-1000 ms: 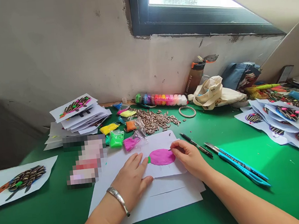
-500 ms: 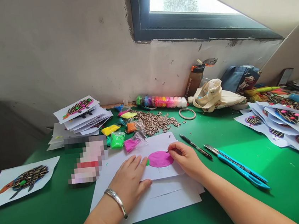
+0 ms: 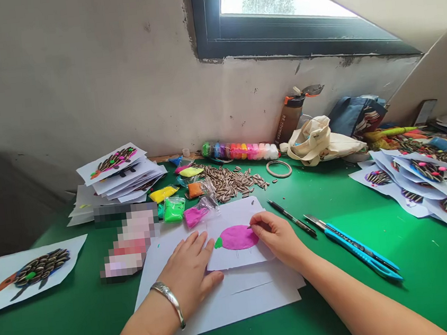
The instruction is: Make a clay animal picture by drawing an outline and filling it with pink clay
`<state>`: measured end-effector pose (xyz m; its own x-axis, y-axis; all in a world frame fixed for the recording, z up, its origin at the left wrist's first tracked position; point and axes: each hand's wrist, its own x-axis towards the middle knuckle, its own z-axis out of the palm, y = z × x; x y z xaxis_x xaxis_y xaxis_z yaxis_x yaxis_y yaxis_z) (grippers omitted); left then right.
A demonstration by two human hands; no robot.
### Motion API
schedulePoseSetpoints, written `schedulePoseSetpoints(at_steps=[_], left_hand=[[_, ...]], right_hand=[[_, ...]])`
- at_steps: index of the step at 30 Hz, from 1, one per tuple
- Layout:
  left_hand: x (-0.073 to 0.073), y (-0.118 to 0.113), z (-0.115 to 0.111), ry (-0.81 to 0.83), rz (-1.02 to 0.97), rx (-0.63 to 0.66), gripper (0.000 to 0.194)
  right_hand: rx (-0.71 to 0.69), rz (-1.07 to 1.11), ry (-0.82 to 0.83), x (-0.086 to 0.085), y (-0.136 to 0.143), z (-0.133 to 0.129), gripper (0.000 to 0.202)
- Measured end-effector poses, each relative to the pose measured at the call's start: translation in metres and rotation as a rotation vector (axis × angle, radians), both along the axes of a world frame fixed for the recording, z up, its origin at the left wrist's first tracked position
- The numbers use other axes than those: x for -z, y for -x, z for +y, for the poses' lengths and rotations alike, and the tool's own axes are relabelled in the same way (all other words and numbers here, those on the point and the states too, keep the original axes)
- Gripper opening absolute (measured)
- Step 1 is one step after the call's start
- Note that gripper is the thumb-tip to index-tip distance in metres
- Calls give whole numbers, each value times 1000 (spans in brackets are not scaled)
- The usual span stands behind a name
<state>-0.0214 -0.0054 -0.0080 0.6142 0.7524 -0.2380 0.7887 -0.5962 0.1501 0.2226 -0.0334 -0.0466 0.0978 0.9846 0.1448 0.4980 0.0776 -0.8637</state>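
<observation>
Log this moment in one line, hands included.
left hand: resting on white paper | right hand: pinching small dark piece at pink oval | green piece: oval's left end | pen, blue cutter: on table

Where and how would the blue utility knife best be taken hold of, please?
Probably by the rear of its blue handle, coming from the person's right: the utility knife lies diagonally on the green table, handle toward the person, silver blade end pointing away beside the black pen.

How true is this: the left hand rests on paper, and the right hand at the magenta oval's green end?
Wrong end of the magenta oval: the head view shows the right hand at the other. The left hand rests on paper.
</observation>
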Motion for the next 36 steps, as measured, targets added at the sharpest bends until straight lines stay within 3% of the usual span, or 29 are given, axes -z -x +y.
schedulePoseSetpoints(at_steps=[14, 33, 36], left_hand=[[-14, -9, -8, 66, 48, -43, 68], [2, -2, -9, -19, -75, -50, 65], [7, 4, -4, -63, -133, -15, 54]], right_hand=[[2, 7, -2, 1, 1, 0, 12], [18, 71, 2, -1, 1, 1, 12], [18, 95, 7, 0, 0, 0, 12]])
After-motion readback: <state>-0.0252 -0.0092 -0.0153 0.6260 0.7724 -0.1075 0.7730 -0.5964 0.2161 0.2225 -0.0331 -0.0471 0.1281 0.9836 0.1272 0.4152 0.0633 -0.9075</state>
